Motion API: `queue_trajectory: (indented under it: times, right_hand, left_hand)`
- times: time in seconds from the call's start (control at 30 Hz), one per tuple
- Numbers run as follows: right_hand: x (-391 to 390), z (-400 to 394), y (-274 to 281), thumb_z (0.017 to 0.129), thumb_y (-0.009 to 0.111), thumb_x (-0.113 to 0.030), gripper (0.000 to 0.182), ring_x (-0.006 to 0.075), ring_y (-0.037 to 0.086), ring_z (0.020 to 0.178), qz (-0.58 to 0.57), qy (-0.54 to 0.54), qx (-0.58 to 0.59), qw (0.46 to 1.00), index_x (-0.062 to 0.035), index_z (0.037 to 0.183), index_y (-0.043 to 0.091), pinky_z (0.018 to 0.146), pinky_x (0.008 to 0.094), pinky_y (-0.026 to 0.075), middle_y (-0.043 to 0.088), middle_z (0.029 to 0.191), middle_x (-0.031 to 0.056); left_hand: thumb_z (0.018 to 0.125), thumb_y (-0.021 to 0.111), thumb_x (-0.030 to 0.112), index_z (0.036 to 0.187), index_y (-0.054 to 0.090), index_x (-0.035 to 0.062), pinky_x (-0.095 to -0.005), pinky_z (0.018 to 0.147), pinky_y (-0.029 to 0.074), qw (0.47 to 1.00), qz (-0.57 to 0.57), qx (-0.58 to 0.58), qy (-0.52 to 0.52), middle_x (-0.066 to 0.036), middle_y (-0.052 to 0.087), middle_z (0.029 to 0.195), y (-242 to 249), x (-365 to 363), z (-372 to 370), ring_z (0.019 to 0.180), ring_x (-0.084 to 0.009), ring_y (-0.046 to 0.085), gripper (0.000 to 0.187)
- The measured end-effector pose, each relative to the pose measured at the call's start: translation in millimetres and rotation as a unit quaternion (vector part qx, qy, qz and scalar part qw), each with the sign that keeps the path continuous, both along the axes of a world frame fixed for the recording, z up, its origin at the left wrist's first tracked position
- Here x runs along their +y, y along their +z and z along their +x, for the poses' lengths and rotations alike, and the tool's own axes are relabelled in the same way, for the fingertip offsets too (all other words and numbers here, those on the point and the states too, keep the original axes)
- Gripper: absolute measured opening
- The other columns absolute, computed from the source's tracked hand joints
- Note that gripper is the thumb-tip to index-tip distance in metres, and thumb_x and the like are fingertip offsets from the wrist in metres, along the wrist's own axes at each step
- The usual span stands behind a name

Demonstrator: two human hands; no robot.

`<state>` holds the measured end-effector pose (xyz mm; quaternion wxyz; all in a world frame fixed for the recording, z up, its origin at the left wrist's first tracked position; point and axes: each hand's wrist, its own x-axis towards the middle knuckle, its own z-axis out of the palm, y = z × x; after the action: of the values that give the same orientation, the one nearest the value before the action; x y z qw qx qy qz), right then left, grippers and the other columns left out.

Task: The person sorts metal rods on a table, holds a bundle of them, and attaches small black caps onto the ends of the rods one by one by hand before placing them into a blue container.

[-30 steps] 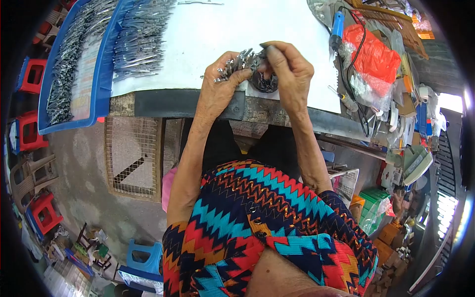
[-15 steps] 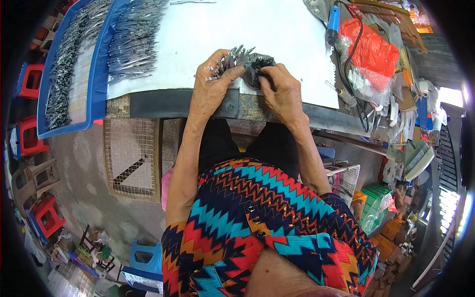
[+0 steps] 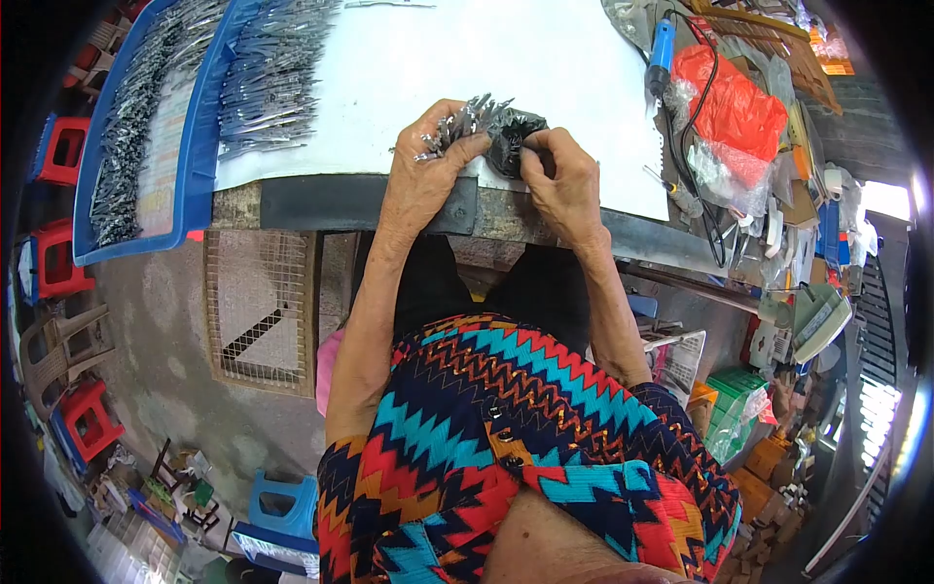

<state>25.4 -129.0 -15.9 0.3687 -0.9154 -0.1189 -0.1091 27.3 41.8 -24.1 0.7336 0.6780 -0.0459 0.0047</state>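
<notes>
My left hand [image 3: 435, 146] is closed round a bundle of thin silvery-grey strips [image 3: 474, 119], whose ends stick up past the fingers. Close beside it, my right hand [image 3: 562, 175] pinches the edge of a crumpled black plastic bag [image 3: 508, 144]. The bag's mouth faces up, between the two hands and against the bundle. Both hands are over the front edge of the white-topped table [image 3: 418, 58]. Many more such strips [image 3: 270, 83] lie in a long pile at the left of the tabletop.
Left of the pile, a blue tray [image 3: 185, 195] holds more strips. To the right lie a blue-handled electric tool [image 3: 662, 54] with a black cable, a red plastic bag [image 3: 725, 102] and a small screwdriver-like tool [image 3: 671, 187]. Red stools [image 3: 92, 419] stand on the floor at left.
Both hands, the bundle and the bag shift slightly right in view, as does the table. My right fingers stay pinched at the bag's edge.
</notes>
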Motion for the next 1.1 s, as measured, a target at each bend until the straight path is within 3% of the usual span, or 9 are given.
queue_trajectory:
  times: [0.03,0.13,0.23,0.33,0.5,0.73,0.8,1.0,1.1]
  right_hand:
    - [-1,0,1,0.078,0.058,-0.008,0.011,0.0224,0.059,0.061,0.025,-0.010,0.019,0.999,0.0006,0.084,0.057,0.055,0.0321,0.046,0.059,0.074,0.0136]
    - [-4,1,7,0.080,0.059,-0.008,0.012,0.0117,0.056,0.056,0.116,-0.031,0.142,0.983,0.0026,0.085,0.057,0.051,0.0262,0.044,0.058,0.065,0.0071]
    - [-2,2,15,0.083,0.057,-0.005,0.008,0.0044,0.049,0.056,0.190,-0.017,0.188,0.963,0.0019,0.087,0.057,0.047,0.0186,0.038,0.055,0.065,0.0007]
    - [0,3,23,0.082,0.058,-0.004,0.009,0.0055,0.049,0.054,0.293,0.009,0.197,0.936,0.0013,0.089,0.057,0.047,0.0188,0.037,0.055,0.064,0.0005]
    - [-3,9,29,0.080,0.057,0.001,0.017,0.0089,0.053,0.058,0.442,0.063,0.212,0.869,0.0040,0.097,0.059,0.052,0.0213,0.043,0.058,0.068,0.0054]
    - [6,16,42,0.082,0.059,-0.005,0.018,0.0091,0.055,0.059,0.443,0.063,0.156,0.881,0.0054,0.097,0.060,0.054,0.0201,0.043,0.061,0.069,0.0072]
    - [7,20,43,0.083,0.059,-0.008,0.018,0.0090,0.054,0.058,0.426,0.053,0.132,0.893,0.0053,0.095,0.061,0.056,0.0194,0.043,0.060,0.067,0.0065]
    - [24,33,42,0.083,0.061,-0.013,0.016,0.0080,0.053,0.072,0.361,0.093,0.034,0.927,0.0002,0.090,0.063,0.063,0.0199,0.043,0.059,0.082,0.0018]
    - [30,34,41,0.083,0.061,-0.014,0.015,0.0062,0.051,0.076,0.372,0.114,0.058,0.919,-0.0013,0.089,0.063,0.066,0.0206,0.043,0.058,0.086,0.0002]
  left_hand:
    - [0.079,0.066,0.014,0.094,0.061,0.0041,-0.0198,0.064,0.043,1.000,0.009,0.009,-0.006,-0.001,0.062,0.076,1,1,0,0.070,-0.0062,0.055,0.018]
    - [0.079,0.066,0.014,0.094,0.061,0.0042,-0.0199,0.063,0.043,1.000,0.009,0.007,-0.007,-0.001,0.062,0.076,-1,0,0,0.070,-0.0063,0.055,0.018]
    - [0.079,0.066,0.014,0.094,0.061,0.0044,-0.0200,0.063,0.043,1.000,0.010,0.006,-0.013,-0.001,0.063,0.076,0,1,-1,0.070,-0.0064,0.055,0.018]
    - [0.077,0.068,0.015,0.090,0.060,0.0053,-0.0181,0.050,0.035,1.000,-0.016,-0.021,0.010,0.005,0.053,0.063,0,-3,0,0.056,-0.0026,0.044,0.017]
    - [0.077,0.068,0.015,0.091,0.060,0.0049,-0.0182,0.050,0.036,0.999,-0.033,-0.021,-0.002,0.005,0.053,0.064,-3,-2,2,0.057,-0.0030,0.045,0.018]
    - [0.077,0.069,0.017,0.090,0.060,0.0044,-0.0191,0.051,0.036,0.998,-0.047,-0.032,-0.001,0.005,0.052,0.063,-2,-3,2,0.058,-0.0036,0.045,0.020]
    - [0.078,0.067,0.015,0.091,0.060,0.0038,-0.0188,0.057,0.039,0.999,-0.033,-0.015,-0.015,0.002,0.058,0.070,-1,0,1,0.064,-0.0044,0.050,0.019]
    - [0.079,0.067,0.017,0.091,0.061,0.0052,-0.0188,0.057,0.041,1.000,-0.018,0.001,-0.017,0.001,0.061,0.073,0,0,0,0.065,-0.0047,0.053,0.018]
    - [0.078,0.068,0.018,0.091,0.061,0.0058,-0.0186,0.055,0.040,1.000,-0.022,0.002,-0.013,0.001,0.061,0.071,0,0,0,0.063,-0.0045,0.052,0.019]
